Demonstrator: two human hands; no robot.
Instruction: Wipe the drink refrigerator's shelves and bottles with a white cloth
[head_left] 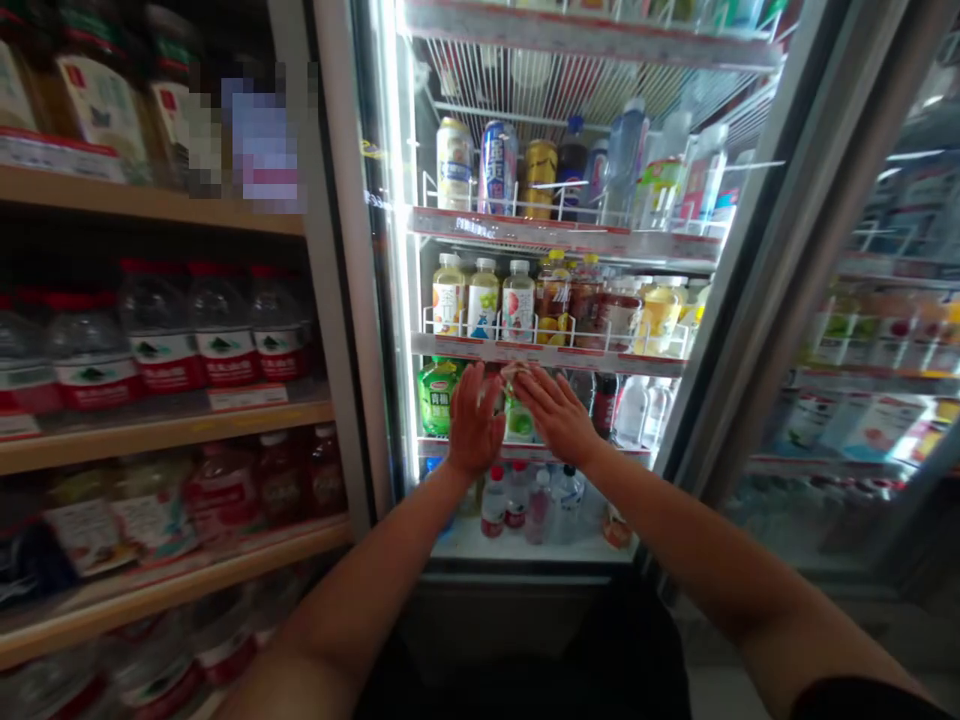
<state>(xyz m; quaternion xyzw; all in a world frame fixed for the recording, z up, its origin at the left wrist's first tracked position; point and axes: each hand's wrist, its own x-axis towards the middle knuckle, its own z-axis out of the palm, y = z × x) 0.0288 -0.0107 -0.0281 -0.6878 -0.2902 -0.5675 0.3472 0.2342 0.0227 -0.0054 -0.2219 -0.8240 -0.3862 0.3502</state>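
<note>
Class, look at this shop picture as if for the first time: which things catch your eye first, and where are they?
The brightly lit fridge interior in the middle stands out, its door swung open to the right. Two bare hands, the left hand and right hand, reach side by side to green bottles on the third shelf. To the left, dim wooden shelves hold red-labelled water bottles.

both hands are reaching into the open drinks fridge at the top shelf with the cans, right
Not quite. In the head view the left hand and right hand reach into the open glass-door drinks fridge at the third shelf down, by the green-labelled bottles, not the top can shelf.
</note>
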